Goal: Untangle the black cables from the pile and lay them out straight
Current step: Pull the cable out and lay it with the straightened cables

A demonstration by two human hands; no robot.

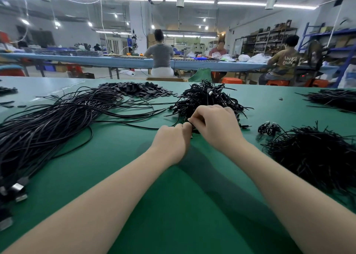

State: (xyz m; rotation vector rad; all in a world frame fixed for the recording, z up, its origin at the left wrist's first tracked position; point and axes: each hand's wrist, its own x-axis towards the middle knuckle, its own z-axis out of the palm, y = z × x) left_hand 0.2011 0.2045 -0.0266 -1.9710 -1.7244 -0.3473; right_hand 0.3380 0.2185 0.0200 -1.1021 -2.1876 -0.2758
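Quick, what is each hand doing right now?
Left hand: fingers curled, pinching a black cable at the near edge of the pile.
Right hand: fingers curled, pinching the same cable.

We see a green table (134, 176); the cables (48, 128) are black and shiny; their plugs (18, 186) are silver; far stools (277, 82) are orange; one shirt (161, 55) is grey.
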